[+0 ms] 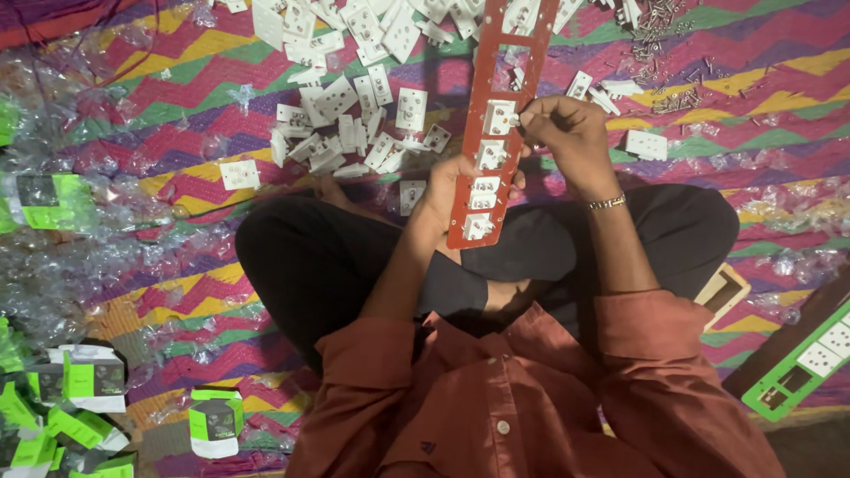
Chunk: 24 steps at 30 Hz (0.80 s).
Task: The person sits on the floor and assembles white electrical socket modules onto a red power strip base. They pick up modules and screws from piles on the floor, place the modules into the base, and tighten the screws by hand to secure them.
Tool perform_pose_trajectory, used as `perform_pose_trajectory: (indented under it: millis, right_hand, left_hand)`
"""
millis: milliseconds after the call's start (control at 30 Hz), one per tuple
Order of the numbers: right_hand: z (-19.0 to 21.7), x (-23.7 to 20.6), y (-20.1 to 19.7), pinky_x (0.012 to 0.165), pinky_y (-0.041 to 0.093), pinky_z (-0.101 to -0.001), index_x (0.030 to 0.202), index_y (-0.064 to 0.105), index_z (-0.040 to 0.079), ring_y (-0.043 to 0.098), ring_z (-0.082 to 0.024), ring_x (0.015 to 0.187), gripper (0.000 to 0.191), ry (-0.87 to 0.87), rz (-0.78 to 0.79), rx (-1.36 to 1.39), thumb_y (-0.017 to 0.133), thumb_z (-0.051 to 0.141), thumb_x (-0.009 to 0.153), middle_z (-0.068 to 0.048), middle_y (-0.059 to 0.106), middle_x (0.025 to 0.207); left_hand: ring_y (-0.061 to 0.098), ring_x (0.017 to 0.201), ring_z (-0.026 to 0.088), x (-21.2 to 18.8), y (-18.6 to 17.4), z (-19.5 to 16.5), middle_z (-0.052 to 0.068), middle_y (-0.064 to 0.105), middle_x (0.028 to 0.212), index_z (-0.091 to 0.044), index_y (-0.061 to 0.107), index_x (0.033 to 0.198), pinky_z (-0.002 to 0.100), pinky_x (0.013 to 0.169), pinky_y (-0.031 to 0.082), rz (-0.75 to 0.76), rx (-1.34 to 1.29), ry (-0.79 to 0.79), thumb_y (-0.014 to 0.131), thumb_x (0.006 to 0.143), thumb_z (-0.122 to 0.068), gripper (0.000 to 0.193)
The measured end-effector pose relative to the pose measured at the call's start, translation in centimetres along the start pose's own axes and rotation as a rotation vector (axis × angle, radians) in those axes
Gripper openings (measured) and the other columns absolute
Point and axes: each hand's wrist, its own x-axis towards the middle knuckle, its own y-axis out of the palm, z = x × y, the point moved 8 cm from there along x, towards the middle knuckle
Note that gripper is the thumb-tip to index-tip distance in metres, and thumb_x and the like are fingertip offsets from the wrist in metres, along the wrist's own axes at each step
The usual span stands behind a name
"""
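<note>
Packaging is crowding the far left of my view: green and white cartons (88, 379) are lying among crumpled clear plastic wrappers (62, 265) on a zigzag-striped mat (204, 80) of pink, green, yellow and purple. Moving right, a heap of loose white socket modules (354, 106) is spreading across the mat just beyond the knees of the person I am watching, who is sitting cross-legged in dark trousers and a rust-red shirt.

At centre, the left hand (443, 190) is gripping the lower part of a long red mounting plate (496, 124) from behind, holding it nearly upright over the lap, tilted slightly to the right. Four white sockets (484, 190) are already sitting in its lower cut-outs, while the upper openings are showing the mat through them.

Just to the right, the right hand (567, 133), with a metal bracelet at the wrist, is pinching at the topmost fitted socket (501, 116), fingertips closed on its right edge; whether it is holding a small part there, I cannot tell.

Further right, a scatter of small metal screws (668, 53) is lying near the top edge, a single white module (646, 144) is resting apart, and a green plate (797, 367) with sockets is lying at the lower right corner.
</note>
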Motion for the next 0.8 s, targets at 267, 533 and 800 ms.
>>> perform_pose_trajectory:
  millis: [267, 533, 800]
  right_hand:
    - [0.5, -0.3, -0.5, 0.072, 0.055, -0.0236, 0.100, 0.071, -0.005, 0.066, -0.007, 0.077, 0.006, -0.031, 0.010, -0.017, 0.066, -0.001, 0.099, -0.005, 0.073, 0.089]
    - [0.9, -0.7, 0.1, 0.065, 0.052, -0.0234, 0.098, 0.069, -0.004, 0.066, -0.009, 0.071, 0.002, -0.031, 0.025, -0.029, 0.069, -0.002, 0.098, -0.006, 0.071, 0.084]
    - [2.1, -1.6, 1.4, 0.068, 0.051, -0.0264, 0.105, 0.068, -0.001, 0.063, -0.010, 0.076, 0.005, -0.264, -0.055, -0.327, 0.070, 0.003, 0.105, -0.004, 0.067, 0.090]
  left_hand:
    - [0.067, 0.102, 0.030, 0.1, 0.1, 0.6, 0.020, 0.064, 0.130, 0.009, 0.052, 0.140, 0.040, 0.089, 0.058, 0.036, 0.028, -0.012, 0.053, 0.080, -0.019, 0.066]
    - [0.067, 0.100, 0.035, -0.3, -0.9, 1.2, 0.029, 0.066, 0.116, 0.010, 0.052, 0.137, 0.044, 0.092, 0.057, 0.009, 0.024, -0.060, 0.053, 0.086, -0.020, 0.060]
    - [0.070, 0.102, 0.037, -0.1, -1.6, 1.3, 0.030, 0.067, 0.114, 0.008, 0.055, 0.134, 0.047, 0.096, 0.058, 0.067, -0.065, -0.065, 0.056, 0.084, -0.020, 0.057]
